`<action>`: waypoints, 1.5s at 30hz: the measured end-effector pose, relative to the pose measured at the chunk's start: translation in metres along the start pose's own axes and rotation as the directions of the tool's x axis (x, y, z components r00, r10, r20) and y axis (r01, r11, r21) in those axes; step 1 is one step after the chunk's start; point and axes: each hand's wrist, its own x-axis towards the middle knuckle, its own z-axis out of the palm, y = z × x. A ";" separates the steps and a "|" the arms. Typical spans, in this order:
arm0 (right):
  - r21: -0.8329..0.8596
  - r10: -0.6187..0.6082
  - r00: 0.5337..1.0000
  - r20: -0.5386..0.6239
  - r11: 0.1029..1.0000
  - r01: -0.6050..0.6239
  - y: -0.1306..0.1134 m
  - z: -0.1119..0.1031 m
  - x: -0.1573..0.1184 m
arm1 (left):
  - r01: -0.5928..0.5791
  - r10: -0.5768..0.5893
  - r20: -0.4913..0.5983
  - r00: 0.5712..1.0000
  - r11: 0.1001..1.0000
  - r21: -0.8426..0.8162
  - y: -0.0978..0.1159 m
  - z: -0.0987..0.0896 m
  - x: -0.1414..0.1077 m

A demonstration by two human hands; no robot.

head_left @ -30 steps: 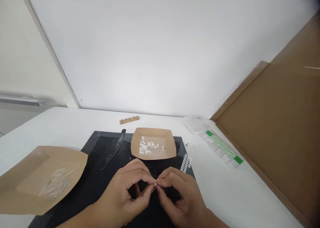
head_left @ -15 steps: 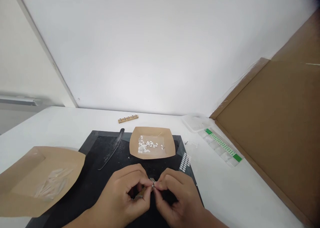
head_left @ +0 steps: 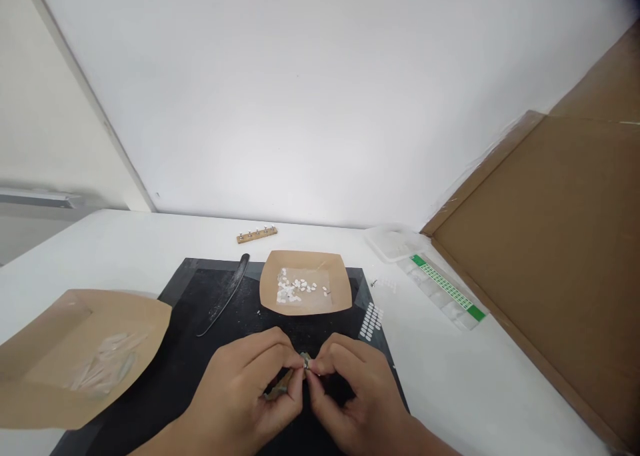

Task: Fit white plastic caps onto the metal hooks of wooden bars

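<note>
Over the black mat (head_left: 150, 389), my left hand (head_left: 250, 383) and my right hand (head_left: 355, 389) meet with thumbs and index fingertips pinched together. Between those fingertips is a small shiny metal piece (head_left: 307, 365), mostly covered by them, so its exact shape is hard to make out. Both hands are closed on it. Just beneath, partly hidden by my left fingers, lies a yellowish-green piece (head_left: 277, 391) that I cannot identify. Beyond my hands stands a brown paper tray (head_left: 305, 259) holding a clear sheet with several small white oval bits (head_left: 303, 285).
A black nail file (head_left: 230, 296) lies on the mat. Behind it is a wooden strip with metal pegs (head_left: 257, 235). Left is a larger paper tray (head_left: 35, 409) with clear packets. Right are white oval stickers (head_left: 371, 321), a green-edged clear pack (head_left: 447, 289) and a cardboard panel (head_left: 550, 256).
My hands keep the same pinch, with only a slight shift at the fingertips. The whole view has moved a little; the objects on the table stay in place.
</note>
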 end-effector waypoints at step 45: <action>0.197 0.168 0.982 0.082 0.963 -0.182 -0.012 -0.007 0.006 | 0.067 -0.065 0.040 0.997 0.996 -0.057 0.001 0.002 -0.002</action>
